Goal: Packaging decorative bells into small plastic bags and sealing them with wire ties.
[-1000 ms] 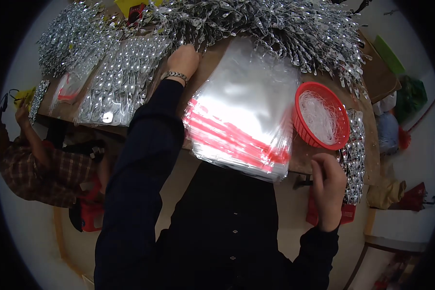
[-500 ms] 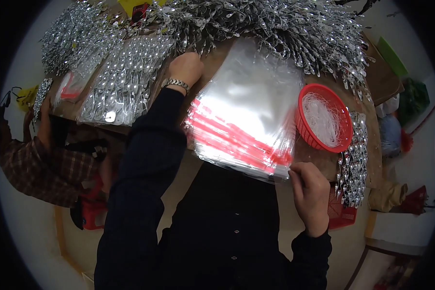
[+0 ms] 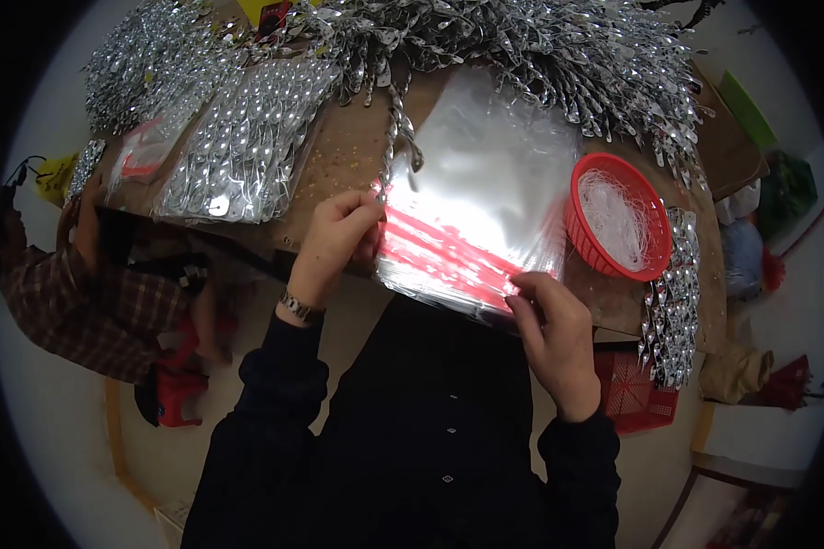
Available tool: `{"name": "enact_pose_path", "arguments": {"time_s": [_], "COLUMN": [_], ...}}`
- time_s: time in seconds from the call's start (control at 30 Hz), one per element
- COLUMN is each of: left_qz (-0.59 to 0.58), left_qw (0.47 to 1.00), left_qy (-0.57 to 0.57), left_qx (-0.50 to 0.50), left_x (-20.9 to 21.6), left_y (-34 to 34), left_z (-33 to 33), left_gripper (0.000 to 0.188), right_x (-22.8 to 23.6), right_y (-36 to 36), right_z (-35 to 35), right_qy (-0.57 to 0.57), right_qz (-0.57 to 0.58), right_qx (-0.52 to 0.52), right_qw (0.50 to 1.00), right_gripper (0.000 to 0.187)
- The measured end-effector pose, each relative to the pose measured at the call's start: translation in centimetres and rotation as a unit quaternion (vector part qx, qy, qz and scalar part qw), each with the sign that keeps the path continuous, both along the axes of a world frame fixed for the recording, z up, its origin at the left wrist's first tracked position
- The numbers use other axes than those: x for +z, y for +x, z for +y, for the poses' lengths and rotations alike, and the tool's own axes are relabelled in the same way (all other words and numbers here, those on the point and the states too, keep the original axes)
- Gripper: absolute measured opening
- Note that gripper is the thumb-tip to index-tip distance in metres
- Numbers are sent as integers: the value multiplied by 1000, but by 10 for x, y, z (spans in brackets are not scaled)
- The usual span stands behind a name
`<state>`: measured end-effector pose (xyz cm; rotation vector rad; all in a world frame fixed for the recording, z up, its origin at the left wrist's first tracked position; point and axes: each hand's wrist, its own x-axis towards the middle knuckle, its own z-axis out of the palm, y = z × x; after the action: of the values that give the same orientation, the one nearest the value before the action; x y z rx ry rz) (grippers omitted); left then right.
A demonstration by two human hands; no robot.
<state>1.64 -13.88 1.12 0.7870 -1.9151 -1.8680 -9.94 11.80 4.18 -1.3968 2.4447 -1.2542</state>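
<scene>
This looks like a small workshop. Clear bags (image 3: 481,174) are stacked between the left hand (image 3: 332,245) and right hand (image 3: 560,343), silver strands (image 3: 522,55) heaped beyond them, and another person (image 3: 87,316) sits further left.

A brown bench (image 3: 334,151) is standing over a beige floor (image 3: 169,467). Pale walls (image 3: 764,432) are rising on both sides, and a tan strip (image 3: 112,430) is edging the floor at left. A red stool (image 3: 178,395) is resting there. At lower right a dark frame (image 3: 746,475) is showing. Light is falling on the bench.
</scene>
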Motion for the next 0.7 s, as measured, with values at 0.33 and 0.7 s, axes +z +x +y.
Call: {"name": "enact_pose_path", "arguments": {"time_s": [0.33, 0.7], "left_qz": [60, 28], "left_qw": [921, 947], "left_qy": [353, 208], "left_qx": [-156, -244], "left_x": [-7, -2], "left_y": [19, 16], "left_z": [67, 94], "left_gripper": [17, 11], "right_x": [1, -14], "right_y": [6, 10], "right_z": [-39, -29], "right_qy": [-54, -127], "right_qz": [-260, -388], "right_qx": [32, 57], "right_qw": [963, 911], "right_gripper": [31, 30]}}
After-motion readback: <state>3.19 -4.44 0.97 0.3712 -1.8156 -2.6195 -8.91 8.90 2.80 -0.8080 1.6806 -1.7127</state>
